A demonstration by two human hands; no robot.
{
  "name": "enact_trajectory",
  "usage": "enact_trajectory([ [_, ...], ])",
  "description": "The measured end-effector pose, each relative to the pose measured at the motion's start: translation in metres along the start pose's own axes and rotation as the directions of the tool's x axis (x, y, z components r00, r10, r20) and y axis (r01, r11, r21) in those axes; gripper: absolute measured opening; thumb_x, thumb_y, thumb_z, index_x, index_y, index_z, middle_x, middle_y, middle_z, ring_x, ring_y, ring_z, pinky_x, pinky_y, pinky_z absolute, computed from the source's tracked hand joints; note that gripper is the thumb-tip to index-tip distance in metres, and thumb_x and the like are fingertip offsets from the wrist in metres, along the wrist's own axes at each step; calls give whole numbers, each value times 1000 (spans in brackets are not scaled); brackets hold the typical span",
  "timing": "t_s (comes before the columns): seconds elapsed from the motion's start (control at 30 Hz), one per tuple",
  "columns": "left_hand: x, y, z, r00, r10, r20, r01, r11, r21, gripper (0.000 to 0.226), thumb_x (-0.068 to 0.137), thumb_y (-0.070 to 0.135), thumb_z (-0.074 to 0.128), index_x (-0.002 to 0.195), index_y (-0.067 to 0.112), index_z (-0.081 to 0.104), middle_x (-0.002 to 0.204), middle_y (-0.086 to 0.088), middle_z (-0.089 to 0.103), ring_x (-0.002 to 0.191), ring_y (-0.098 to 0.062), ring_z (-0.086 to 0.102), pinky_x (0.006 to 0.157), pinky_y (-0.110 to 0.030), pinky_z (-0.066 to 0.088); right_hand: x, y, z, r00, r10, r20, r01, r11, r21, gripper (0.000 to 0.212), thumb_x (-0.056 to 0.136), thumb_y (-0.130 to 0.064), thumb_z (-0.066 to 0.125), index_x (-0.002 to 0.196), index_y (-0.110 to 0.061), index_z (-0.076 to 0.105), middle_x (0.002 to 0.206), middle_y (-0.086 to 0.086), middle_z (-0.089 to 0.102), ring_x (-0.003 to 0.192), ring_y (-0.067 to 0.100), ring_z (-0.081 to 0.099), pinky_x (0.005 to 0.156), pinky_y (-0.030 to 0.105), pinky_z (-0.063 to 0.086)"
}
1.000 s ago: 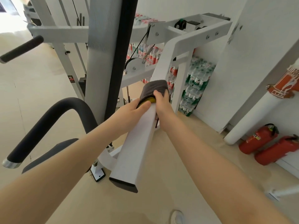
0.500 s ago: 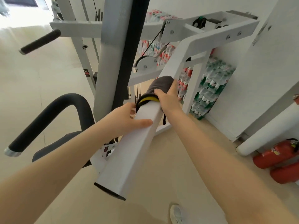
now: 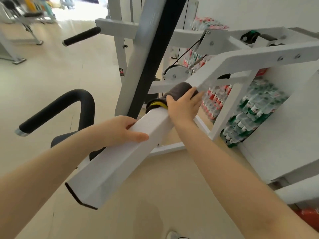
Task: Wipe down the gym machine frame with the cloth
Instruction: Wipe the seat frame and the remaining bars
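Observation:
A white square beam (image 3: 120, 157) of the gym machine frame slopes from the lower left up to the right. A dark grey cloth with a yellow edge (image 3: 177, 92) is wrapped over the beam. My right hand (image 3: 183, 107) lies over the cloth with fingers curved round it and the beam. My left hand (image 3: 120, 131) grips the beam lower down, thumb across its top face and fingers under its left side.
A grey-and-black upright post (image 3: 146, 54) stands just left of the beam. A black padded handle (image 3: 57, 109) curves at the left. Stacked packs of water bottles (image 3: 250, 109) sit against the white wall on the right. A red object (image 3: 309, 219) lies at the lower right.
My right hand has slid the cloth up the beam. My left hand has moved down the beam, away from the cloth. The view has shifted left.

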State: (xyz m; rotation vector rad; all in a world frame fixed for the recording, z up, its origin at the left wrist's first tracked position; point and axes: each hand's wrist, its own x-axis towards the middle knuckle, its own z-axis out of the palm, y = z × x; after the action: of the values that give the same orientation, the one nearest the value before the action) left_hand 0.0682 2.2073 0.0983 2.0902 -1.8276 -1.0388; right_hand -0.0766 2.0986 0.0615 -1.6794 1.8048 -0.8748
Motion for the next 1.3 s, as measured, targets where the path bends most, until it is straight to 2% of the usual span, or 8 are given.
enact_trajectory([
  [0.07, -3, 2, 4, 999, -29, -34, 28, 999, -27, 33, 76, 51, 61, 98, 28, 54, 93, 6, 62, 81, -9, 59, 61, -19, 44, 4, 9, -5, 960, -280, 18, 273, 918, -286, 78, 90, -50, 42, 150, -20, 1, 155, 7, -19, 141, 30, -17, 110, 45, -14],
  [0.17, -6, 8, 8, 991, -53, -123, 45, 997, -69, 41, 72, 51, 65, 104, 31, 49, 99, 10, 60, 85, -9, 58, 67, -22, 45, 8, 23, -30, 641, -722, 260, 761, 554, -336, 54, 89, -49, 34, 139, -29, 41, 157, 1, 12, 144, 26, -7, 106, 42, -23],
  [0.37, -1, 21, 24, 921, 72, -383, 9, 979, 206, 42, 72, 49, 66, 102, 24, 51, 78, 12, 53, 71, -7, 48, 58, -22, 33, 20, 19, -38, 235, -823, 517, 970, 169, -172, 50, 89, -42, 38, 129, -15, 53, 126, 4, 56, 119, 23, 45, 101, 35, 28],
  [0.57, 9, 43, 28, 910, 31, -414, 58, 978, 202, 62, 73, 50, 63, 125, 23, 44, 112, 3, 58, 89, -14, 49, 75, -29, 41, 67, 17, -37, 464, -809, 361, 883, 390, -261, 48, 90, -39, 24, 101, -15, 64, 100, 5, 64, 98, 22, 54, 86, 32, 35],
  [0.73, 17, 50, 26, 926, 12, -377, 74, 974, 213, 57, 77, 50, 62, 122, 20, 44, 112, 0, 56, 91, -15, 50, 76, -29, 41, 106, 14, -38, 760, -577, 299, 634, 557, -537, 39, 96, -33, 31, 114, -20, 63, 135, 6, 49, 130, 23, 34, 113, 43, 9],
  [0.87, 21, 43, 17, 937, 47, -346, 27, 978, 205, 61, 71, 54, 64, 120, 23, 46, 115, 4, 57, 93, -15, 49, 77, -31, 42, 58, 9, -33, 456, -794, 402, 890, 413, -193, 42, 94, -31, 33, 124, -15, 58, 133, 6, 54, 127, 22, 44, 106, 32, 23],
  [1.0, 34, 42, 8, 948, 121, -295, -32, 956, 290, 65, 66, 60, 66, 115, 20, 50, 105, 3, 60, 84, -14, 50, 72, -28, 42, 30, 18, -36, 379, -820, 429, 923, 372, -104, 45, 92, -37, 29, 116, -16, 62, 118, 0, 64, 115, 19, 53, 101, 30, 26],
  [1.3, 56, 42, 9, 928, 203, -313, -107, 949, 298, 71, 67, 62, 62, 126, 30, 41, 111, 9, 54, 84, -10, 43, 71, -27, 37, 112, 30, -48, 733, -636, 241, 680, 704, -208, 35, 100, -28, 34, 122, -21, 61, 128, 0, 57, 121, 17, 43, 107, 36, 25],
])
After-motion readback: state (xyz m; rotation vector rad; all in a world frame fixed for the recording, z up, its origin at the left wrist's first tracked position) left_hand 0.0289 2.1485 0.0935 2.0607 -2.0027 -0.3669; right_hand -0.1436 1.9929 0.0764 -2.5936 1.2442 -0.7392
